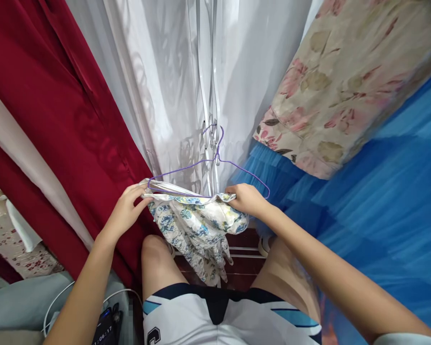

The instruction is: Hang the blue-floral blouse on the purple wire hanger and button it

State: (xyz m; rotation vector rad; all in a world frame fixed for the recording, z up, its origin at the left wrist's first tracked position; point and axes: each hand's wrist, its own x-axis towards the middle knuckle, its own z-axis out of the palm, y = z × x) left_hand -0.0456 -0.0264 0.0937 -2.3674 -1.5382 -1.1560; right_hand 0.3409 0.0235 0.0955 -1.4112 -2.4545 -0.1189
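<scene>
Just below the middle, a flowered garment (192, 223) hangs by its top edge, gripped by the left hand (133, 201) at its ten o'clock and the right hand (248, 197) at its two, with a purple hanger (217, 155) at twelve.

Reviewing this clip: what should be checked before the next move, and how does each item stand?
1. Left hand grips the floral garment edge: ok.
2. Right hand grips the same garment: ok.
3. Purple hanger upright, hook up: ok.
4. Hanger's right end inside the garment: not ok, it shows beyond the right hand.
5. Hook securely supported: cannot tell.
</scene>
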